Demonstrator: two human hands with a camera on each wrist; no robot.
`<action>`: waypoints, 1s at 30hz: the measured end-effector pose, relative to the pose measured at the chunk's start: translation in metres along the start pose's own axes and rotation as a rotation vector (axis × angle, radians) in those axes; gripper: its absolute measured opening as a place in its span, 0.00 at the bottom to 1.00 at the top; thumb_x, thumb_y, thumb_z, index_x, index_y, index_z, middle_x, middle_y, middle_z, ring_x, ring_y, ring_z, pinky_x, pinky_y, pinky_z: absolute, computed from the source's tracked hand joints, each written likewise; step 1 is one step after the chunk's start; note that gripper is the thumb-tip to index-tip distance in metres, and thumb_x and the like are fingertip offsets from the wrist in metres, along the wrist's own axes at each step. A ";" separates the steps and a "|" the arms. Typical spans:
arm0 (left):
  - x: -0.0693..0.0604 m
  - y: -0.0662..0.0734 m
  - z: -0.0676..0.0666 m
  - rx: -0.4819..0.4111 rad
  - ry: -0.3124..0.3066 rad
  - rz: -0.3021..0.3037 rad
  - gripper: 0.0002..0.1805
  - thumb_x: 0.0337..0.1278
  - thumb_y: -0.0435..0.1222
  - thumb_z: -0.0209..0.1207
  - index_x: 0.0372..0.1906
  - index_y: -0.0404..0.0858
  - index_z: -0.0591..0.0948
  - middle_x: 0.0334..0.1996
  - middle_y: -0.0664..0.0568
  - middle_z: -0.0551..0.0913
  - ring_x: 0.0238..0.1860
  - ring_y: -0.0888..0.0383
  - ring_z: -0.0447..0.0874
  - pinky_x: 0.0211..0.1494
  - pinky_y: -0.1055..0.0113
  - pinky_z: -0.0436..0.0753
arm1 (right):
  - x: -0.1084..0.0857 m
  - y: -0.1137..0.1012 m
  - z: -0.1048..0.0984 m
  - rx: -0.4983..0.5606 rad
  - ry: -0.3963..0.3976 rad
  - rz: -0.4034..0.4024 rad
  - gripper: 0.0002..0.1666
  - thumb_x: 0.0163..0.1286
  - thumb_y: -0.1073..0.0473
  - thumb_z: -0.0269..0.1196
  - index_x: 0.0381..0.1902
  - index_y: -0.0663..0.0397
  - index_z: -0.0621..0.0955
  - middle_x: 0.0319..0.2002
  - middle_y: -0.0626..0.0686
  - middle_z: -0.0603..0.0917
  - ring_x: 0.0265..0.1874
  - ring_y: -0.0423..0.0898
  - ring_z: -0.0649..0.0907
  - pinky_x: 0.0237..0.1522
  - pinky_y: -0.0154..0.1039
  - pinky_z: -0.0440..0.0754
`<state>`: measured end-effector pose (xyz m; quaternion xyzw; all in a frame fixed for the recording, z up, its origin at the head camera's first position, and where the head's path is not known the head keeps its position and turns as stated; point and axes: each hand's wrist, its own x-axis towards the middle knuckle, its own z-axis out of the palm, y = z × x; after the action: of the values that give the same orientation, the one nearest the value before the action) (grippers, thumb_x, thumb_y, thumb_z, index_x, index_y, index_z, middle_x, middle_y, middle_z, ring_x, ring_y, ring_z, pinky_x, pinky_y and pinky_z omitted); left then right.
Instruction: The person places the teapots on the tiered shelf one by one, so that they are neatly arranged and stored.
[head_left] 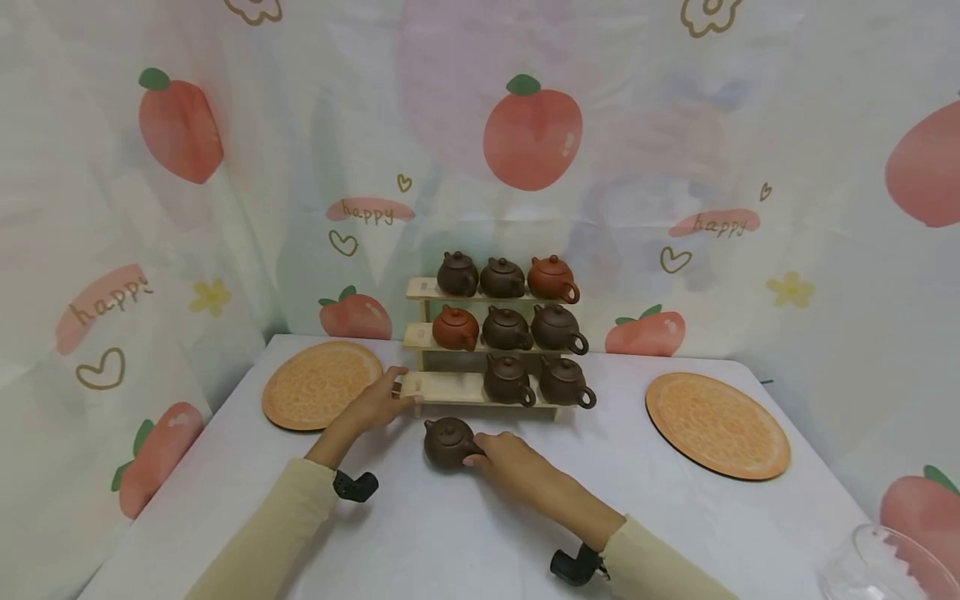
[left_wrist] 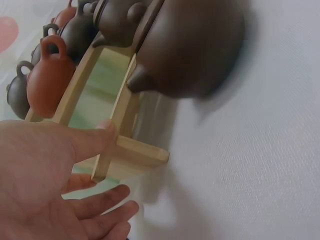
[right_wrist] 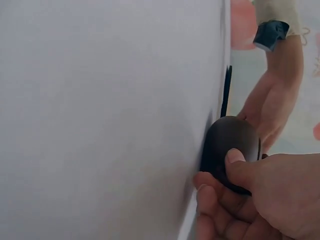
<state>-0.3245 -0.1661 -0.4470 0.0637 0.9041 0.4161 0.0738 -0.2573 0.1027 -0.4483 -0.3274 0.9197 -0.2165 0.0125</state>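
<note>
A small dark brown teapot [head_left: 447, 443] is in front of the wooden tiered stand [head_left: 450, 386], its spout toward the left. My right hand [head_left: 517, 468] grips it by the handle side; in the right wrist view the thumb lies against the teapot [right_wrist: 232, 137]. My left hand [head_left: 380, 402] pinches the left end of the stand's lowest step, thumb above and a finger below in the left wrist view, the other fingers loose. On that step, two dark teapots [head_left: 507, 380] stand toward the right, with bare wood at the left.
The upper steps hold more teapots, dark ones and two reddish ones [head_left: 552, 277]. A round orange-patterned mat [head_left: 322, 385] lies at the left and another mat [head_left: 717, 426] at the right. A clear container [head_left: 885, 567] sits at the near right corner. Patterned cloth hangs behind.
</note>
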 end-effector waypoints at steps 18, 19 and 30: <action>0.000 0.000 -0.001 -0.008 -0.004 0.002 0.36 0.77 0.41 0.61 0.78 0.30 0.60 0.66 0.29 0.77 0.67 0.35 0.77 0.66 0.43 0.78 | 0.012 0.007 -0.025 0.087 0.173 -0.008 0.12 0.78 0.59 0.66 0.32 0.55 0.79 0.22 0.44 0.75 0.21 0.38 0.72 0.25 0.32 0.71; 0.000 0.000 -0.001 -0.007 -0.005 -0.001 0.36 0.77 0.41 0.61 0.78 0.30 0.60 0.66 0.29 0.77 0.67 0.35 0.77 0.65 0.43 0.78 | 0.015 0.006 -0.026 0.089 0.180 -0.003 0.12 0.78 0.59 0.65 0.32 0.55 0.79 0.22 0.44 0.75 0.21 0.38 0.72 0.25 0.32 0.72; 0.002 0.000 0.000 -0.020 -0.007 -0.027 0.36 0.77 0.41 0.60 0.79 0.32 0.60 0.67 0.30 0.75 0.67 0.36 0.76 0.66 0.44 0.78 | 0.039 -0.008 -0.030 0.086 0.194 0.136 0.12 0.80 0.57 0.64 0.36 0.59 0.83 0.21 0.47 0.78 0.19 0.41 0.76 0.23 0.35 0.74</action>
<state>-0.3269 -0.1654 -0.4475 0.0524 0.9003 0.4240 0.0832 -0.2886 0.0853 -0.4129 -0.2409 0.9265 -0.2851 -0.0481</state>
